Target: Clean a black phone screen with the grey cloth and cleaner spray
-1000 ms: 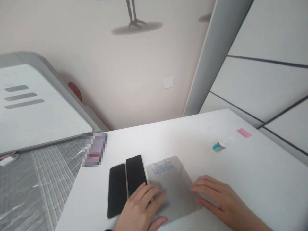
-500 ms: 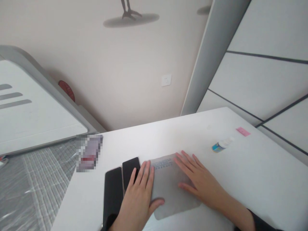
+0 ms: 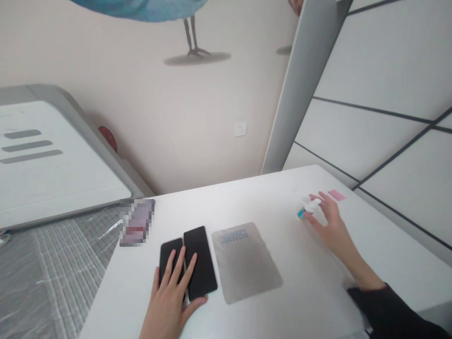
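Two black phones [image 3: 197,256] lie side by side on the white table [image 3: 254,202]. My left hand [image 3: 171,294] rests flat on them, fingers spread, holding nothing. To their right lies a grey cloth [image 3: 243,261] with blue print, flat and untouched. My right hand [image 3: 328,223] is stretched out to the far right, fingers apart around a small white bottle with a blue label [image 3: 306,209] that lies on its side. The fingertips touch or nearly touch the bottle; a grip is not visible.
A pink slip [image 3: 336,195] lies just past the bottle near the table's right edge. A blurred-out item [image 3: 136,222] sits at the table's back left corner. A white and grey machine [image 3: 52,160] stands to the left over a plastic-covered floor.
Both hands left the grey cloth. My left hand slid left onto the phones. My right hand reached far right to the small bottle. The camera tilted up a little.
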Demonstrator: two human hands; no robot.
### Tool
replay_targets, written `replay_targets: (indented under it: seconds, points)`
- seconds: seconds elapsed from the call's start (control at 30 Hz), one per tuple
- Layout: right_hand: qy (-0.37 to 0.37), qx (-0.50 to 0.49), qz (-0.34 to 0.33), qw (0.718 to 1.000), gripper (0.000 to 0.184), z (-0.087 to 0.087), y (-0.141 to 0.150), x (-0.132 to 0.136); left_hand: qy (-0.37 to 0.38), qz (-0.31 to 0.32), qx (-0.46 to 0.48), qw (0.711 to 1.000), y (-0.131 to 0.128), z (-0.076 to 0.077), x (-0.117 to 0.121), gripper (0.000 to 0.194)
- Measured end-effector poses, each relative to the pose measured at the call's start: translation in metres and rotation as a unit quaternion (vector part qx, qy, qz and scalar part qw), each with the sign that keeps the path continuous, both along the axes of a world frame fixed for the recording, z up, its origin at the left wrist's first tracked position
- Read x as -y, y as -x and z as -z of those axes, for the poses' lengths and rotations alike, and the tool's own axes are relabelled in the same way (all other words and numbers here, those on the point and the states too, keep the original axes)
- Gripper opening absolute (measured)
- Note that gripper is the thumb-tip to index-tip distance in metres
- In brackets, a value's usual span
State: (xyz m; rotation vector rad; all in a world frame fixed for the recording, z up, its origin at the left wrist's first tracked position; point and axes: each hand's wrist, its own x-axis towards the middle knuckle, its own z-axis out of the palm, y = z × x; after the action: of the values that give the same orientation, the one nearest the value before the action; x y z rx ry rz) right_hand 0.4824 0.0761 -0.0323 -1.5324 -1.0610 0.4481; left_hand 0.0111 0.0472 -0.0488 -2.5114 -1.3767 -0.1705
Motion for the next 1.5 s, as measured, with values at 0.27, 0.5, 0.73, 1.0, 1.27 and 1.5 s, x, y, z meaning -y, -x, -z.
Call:
replay_targets:
  seconds: [0.27, 0.5, 0.73, 1.0, 1.27, 1.5]
  points:
    - [0.010, -0.234, -0.185, 0.954, 0.042, -0.017, 0.089, 0.025, 0.054, 0.055, 0.051, 0.996, 0.003, 0.009, -0.014, 0.102]
    - [-0.014, -0.451, -0.283, 0.846, 0.046, -0.035, 0.138, 0.051, 0.060, 0.075, 0.112, 0.989, 0.007, 0.005, -0.011, 0.092]
    - [0.090, 0.026, -0.317, 0.944, 0.044, -0.030, 0.123, 0.043, 0.087, 0.059, 0.196, 0.975, 0.005, -0.003, -0.011, 0.079]
    - [0.185, 0.273, -0.368, 0.869, 0.042, -0.025, 0.114, 0.033, 0.116, 0.052, 0.232, 0.964, 0.004, -0.007, -0.009, 0.071]
    - [0.161, 0.326, -0.392, 0.845, 0.038, -0.026, 0.107, 0.039, 0.128, 0.057, 0.244, 0.960, 0.003, -0.009, -0.009, 0.068]
    - [0.142, 0.338, -0.389, 0.845, 0.036, -0.026, 0.111, 0.039, 0.137, 0.054, 0.247, 0.958, 0.004, -0.008, -0.010, 0.064]
